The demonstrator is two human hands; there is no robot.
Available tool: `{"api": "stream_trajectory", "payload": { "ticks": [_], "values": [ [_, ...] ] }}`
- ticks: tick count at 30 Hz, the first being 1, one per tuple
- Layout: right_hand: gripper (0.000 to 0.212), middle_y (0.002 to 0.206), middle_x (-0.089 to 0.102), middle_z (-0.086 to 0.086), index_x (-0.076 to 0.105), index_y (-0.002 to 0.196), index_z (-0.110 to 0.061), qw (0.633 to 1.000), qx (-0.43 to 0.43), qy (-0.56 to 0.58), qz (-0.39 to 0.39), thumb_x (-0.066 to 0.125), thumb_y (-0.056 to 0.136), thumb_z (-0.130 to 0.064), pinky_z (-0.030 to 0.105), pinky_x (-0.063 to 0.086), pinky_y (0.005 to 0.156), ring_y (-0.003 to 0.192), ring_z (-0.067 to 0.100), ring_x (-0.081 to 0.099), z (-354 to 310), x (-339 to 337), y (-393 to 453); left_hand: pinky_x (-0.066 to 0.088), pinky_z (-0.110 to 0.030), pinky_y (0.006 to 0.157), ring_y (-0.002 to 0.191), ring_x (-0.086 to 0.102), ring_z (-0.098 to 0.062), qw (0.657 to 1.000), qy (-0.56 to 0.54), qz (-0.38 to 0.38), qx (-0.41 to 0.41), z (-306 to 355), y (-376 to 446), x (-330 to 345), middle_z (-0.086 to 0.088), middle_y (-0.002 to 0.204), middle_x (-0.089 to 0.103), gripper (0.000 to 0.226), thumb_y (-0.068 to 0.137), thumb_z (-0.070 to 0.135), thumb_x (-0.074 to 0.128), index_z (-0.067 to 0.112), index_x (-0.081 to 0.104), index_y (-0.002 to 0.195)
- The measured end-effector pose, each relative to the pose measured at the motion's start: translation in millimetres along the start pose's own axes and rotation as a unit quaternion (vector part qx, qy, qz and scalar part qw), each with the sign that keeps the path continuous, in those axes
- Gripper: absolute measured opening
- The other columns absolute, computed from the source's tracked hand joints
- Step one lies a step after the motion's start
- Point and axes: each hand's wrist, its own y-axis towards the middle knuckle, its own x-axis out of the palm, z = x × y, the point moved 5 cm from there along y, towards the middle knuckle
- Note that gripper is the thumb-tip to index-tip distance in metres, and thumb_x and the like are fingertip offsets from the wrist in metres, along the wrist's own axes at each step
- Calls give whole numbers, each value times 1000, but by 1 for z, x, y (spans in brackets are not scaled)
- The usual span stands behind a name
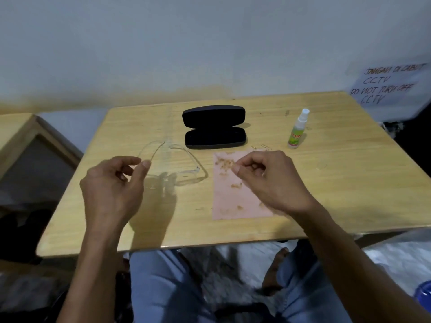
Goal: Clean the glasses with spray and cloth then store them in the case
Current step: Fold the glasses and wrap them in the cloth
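Observation:
Clear-framed glasses (184,176) lie on the wooden table (326,183) with their temples unfolded. My left hand (114,185) hovers at their left end with loosely curled fingers, its thumb tip right beside the end of one temple, and nothing is pinched. A pink cloth (235,199) with brownish marks lies flat to the right of the glasses. My right hand (268,180) hangs over the cloth's upper right part, fingers loosely curled and holding nothing. A black glasses case (214,128) stands open behind them. A small spray bottle (297,130) stands upright at the right.
The table's front edge runs just above my knees. A second wooden table (21,134) stands to the left. A paper notice (387,87) hangs on the wall at the right. A pale wall stands behind the table.

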Motion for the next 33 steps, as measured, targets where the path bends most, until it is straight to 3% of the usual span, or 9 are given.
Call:
{"api": "stream_trajectory", "payload": {
  "ticks": [3,6,9,12,15,17,20,26,33],
  "values": [
    [20,71,72,-2,78,85,-16,999,30,21,-25,71,92,-34,24,50,62,62,6,62,-15,30,22,56,-46,85,83,63,-19,998,25,-6,-50,-14,19,-1,-4,91,70,38,89,44,68,15,74,112],
    [30,57,62,-4,77,81,-10,997,69,12,-45,69,93,-36,28,45,60,53,6,51,-18,54,39,54,-46,87,95,65,-26,996,25,-40,-82,-25,29,4,-7,96,73,36,91,45,64,14,75,107],
    [47,65,64,16,74,87,4,993,99,10,-68,66,94,-42,29,40,60,59,16,49,-16,72,48,53,-41,84,95,63,-25,992,-1,-61,-112,-35,34,7,-6,94,71,37,91,44,64,13,75,107],
    [55,63,58,9,71,89,7,989,123,9,-82,65,92,-47,37,49,59,58,22,52,-15,81,52,49,-36,81,94,61,-22,987,-27,-89,-128,-42,36,13,-7,99,72,38,92,43,64,10,75,109],
    [52,87,74,22,71,89,7,988,121,35,-94,67,92,-45,50,57,85,88,37,71,-16,85,52,44,-31,75,90,61,-19,985,-52,-95,-136,-46,37,15,-6,97,73,34,92,39,66,9,76,105],
    [43,75,74,14,74,83,2,987,115,55,-98,69,92,-40,46,58,84,78,30,71,-18,84,50,43,-29,71,84,61,-12,984,-62,-95,-134,-46,34,15,1,88,72,28,91,37,67,13,77,99],
    [29,47,48,-13,75,77,-8,986,105,87,-100,73,91,-33,29,47,63,50,8,46,-24,73,43,43,-24,64,86,65,-10,984,-103,-88,-118,-43,26,9,5,84,72,15,89,32,71,19,77,90],
    [12,71,64,0,77,86,-13,989,33,109,-91,79,85,-25,12,43,54,56,-1,49,-29,34,18,49,-25,66,75,66,-10,985,-141,-91,-50,-19,3,7,1,79,74,7,84,29,77,27,76,90],
    [5,76,74,-3,79,83,-24,998,-7,51,32,82,81,-27,26,52,68,69,13,63,21,-32,-15,43,-11,61,72,66,0,980,-137,-142,36,20,-33,44,20,76,73,5,79,28,81,29,76,77]
  ]
}}
